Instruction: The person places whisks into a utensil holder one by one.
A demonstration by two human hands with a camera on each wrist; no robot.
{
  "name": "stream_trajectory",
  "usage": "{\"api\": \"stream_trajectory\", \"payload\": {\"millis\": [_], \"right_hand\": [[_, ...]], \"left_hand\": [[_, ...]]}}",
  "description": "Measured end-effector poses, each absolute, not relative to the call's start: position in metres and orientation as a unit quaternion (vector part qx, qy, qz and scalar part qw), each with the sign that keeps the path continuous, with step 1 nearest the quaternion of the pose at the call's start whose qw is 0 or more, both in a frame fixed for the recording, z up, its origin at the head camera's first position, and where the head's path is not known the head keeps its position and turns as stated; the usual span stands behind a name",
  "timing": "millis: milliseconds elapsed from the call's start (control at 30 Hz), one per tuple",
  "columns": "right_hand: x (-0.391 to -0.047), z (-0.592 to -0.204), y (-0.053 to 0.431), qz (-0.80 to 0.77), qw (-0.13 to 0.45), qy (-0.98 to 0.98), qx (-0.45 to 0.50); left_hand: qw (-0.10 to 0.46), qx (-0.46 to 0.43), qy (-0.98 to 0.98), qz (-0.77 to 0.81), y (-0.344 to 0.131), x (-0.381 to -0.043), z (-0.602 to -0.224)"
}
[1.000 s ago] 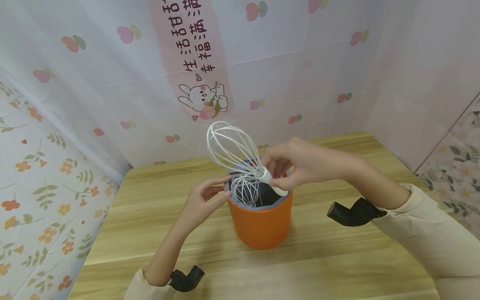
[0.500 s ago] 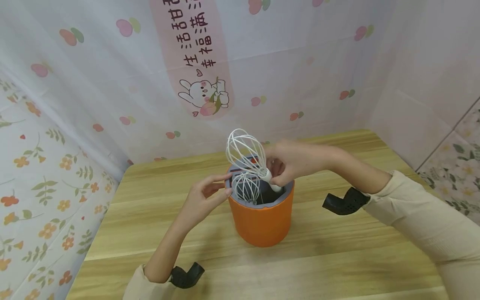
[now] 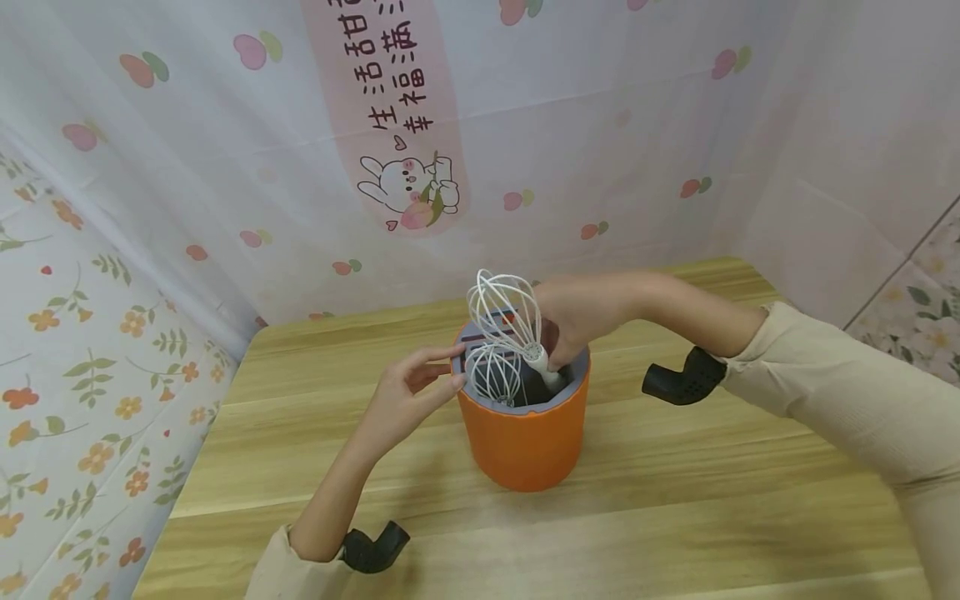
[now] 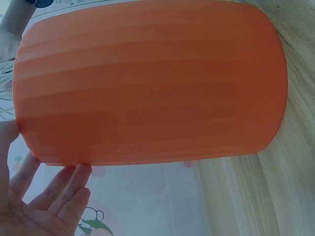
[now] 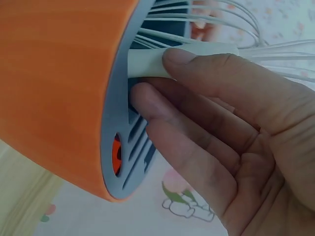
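An orange utensil holder (image 3: 525, 450) with a grey slotted insert (image 5: 110, 162) stands upright on the table. My left hand (image 3: 412, 392) touches its left rim with thumb and fingertips, the fingers fairly straight; in the left wrist view they lie along the edge of the orange wall (image 4: 147, 83). My right hand (image 3: 581, 312) pinches the white handle (image 5: 147, 63) of the larger whisk between thumb and fingers. The handle's lower end is hidden inside the holder, while the wire loops lean up to the left. A smaller white whisk (image 3: 506, 400) sits head up at the front left of the opening.
The holder stands on a wood-grain table (image 3: 300, 483). Behind it hangs a white curtain (image 3: 630, 125) with fruit prints, and a floral cloth (image 3: 97, 400) hangs on the left. A black curved piece (image 3: 682, 379) is fixed at the right sleeve, another (image 3: 375, 550) at the left.
My right hand has lowered the larger whisk into the holder, its head moving right and down and turning more upright. The left hand has stayed at the rim.
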State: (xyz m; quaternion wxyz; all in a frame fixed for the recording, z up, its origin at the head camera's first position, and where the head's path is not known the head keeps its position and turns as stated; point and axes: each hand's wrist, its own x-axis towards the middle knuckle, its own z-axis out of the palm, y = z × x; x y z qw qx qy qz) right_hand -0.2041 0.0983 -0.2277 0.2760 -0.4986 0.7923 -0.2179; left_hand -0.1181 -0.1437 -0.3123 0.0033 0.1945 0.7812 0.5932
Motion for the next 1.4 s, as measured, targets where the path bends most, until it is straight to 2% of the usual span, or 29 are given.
{"api": "stream_trajectory", "payload": {"millis": [333, 667, 1000, 1400], "right_hand": [[-0.205, -0.234, 0.089, -0.154, 0.225, 0.789, -0.551], [-0.199, -0.233, 0.088, -0.159, 0.269, 0.794, -0.521], [-0.200, -0.237, 0.091, -0.156, 0.275, 0.787, -0.529], [-0.199, -0.226, 0.113, -0.252, 0.321, 0.797, -0.444]], "left_hand": [[0.008, 0.193, 0.783, 0.591, -0.143, -0.117, -0.311], [0.004, 0.196, 0.779, 0.596, -0.143, -0.116, -0.311], [0.012, 0.191, 0.780, 0.596, -0.144, -0.117, -0.314], [-0.002, 0.208, 0.791, 0.575, -0.154, -0.129, -0.337]]}}
